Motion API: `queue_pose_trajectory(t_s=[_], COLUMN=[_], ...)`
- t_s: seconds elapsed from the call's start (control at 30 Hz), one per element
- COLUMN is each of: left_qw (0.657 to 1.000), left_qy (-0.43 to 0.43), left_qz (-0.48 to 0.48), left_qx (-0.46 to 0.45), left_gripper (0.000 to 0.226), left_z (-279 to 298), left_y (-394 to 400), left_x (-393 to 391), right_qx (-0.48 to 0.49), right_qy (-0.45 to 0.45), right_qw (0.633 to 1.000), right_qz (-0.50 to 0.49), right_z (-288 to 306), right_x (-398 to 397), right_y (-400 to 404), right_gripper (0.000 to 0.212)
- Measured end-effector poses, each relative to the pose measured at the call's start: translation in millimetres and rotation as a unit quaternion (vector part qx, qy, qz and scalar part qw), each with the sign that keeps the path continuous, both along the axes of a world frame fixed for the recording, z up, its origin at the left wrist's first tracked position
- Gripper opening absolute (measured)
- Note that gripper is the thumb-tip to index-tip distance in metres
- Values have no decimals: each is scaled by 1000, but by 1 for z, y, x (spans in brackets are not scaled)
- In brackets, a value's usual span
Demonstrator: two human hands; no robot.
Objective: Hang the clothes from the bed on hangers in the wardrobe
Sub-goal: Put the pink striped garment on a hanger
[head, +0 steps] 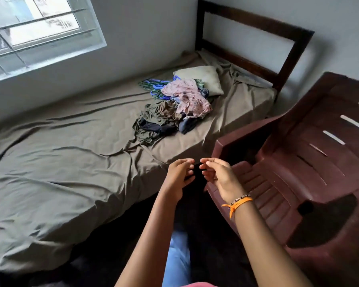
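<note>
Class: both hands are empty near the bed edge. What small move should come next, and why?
Probably reach the right hand forward to the pink garment atop the pile: both it and the left hand hold nothing, and the hangers lie just beside it.

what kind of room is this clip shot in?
Most likely a small bedroom: a single bed with a dark wooden headboard and a pillow stands against the wall under a barred window, and a pile of clothes lies on the sheet.

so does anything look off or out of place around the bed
The maroon plastic chair beside the bed looks tipped over, its slatted back tilted toward the mattress. The clothes lie in a crumpled heap beside the hangers, and the sheet is wrinkled.
</note>
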State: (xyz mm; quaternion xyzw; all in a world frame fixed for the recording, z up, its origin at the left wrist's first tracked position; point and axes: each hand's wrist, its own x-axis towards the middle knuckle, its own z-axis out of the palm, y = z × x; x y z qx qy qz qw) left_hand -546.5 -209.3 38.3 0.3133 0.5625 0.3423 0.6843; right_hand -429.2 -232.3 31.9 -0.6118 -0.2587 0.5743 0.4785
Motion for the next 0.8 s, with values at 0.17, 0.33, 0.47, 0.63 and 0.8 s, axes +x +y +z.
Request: queue_pose_trajectory(t_s=[0.17, 0.33, 0.47, 0.63, 0.8], left_qw=[1000, 999, 999, 994, 986], left_qy=[-4, 24, 37, 54, 85], left_qz=[6, -16, -30, -76, -97], left_qx=[-3, 27, -9, -60, -102], left_gripper=[15, 9, 17, 13, 14], left_z=[-9, 0, -18, -49, -78], left_y=[131, 259, 328, 391, 452], left_x=[-2, -15, -15, 0, 18], right_qx=[-14, -21, -43, -92, -165], right_qy=[11, 22, 18, -2, -39], right_qw=[1000, 999, 999, 996, 985], right_qz=[9, -8, -8, -9, 19], right_z=[-12, -15, -27, -62, -122], right_x=[-7, -17, -15, -1, 19], right_y=[129, 251, 318, 401, 485], right_gripper=[25, 26, 25, 22, 20])
